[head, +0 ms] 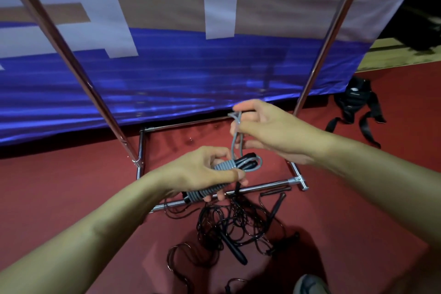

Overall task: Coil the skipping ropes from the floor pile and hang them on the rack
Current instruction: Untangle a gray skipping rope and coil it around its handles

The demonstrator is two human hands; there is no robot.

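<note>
Over the red floor [71, 188], just in front of the rack [260, 186], the person works one grey rope [223, 166]. Left hand [202, 172] grips the bundle: fingers curled under, thumb on top, the grey cord wound tight in neat ribbed turns round what look like black handles. Right hand [269, 129], at 1 o'clock from the left, pinches the doubled free end and holds it up taut; its other fingers sit loosely curled.

Progress, as I judge it: early. This rope is nearly coiled, w/ only the tail left to tuck or knot. No coils show on the rack's chrome poles, tho the top bar is out of view. The pile [229, 229] at 6 o'clock is yet to do: thin black cords in loose tangled loops, several slim matte handles poking out, approx 3+ ropes, hard to count.

Materials: rack is shiny round tube w/ clamp joints; floor matte, slightly grainy; grey cord looks rubbery, smooth.
</note>
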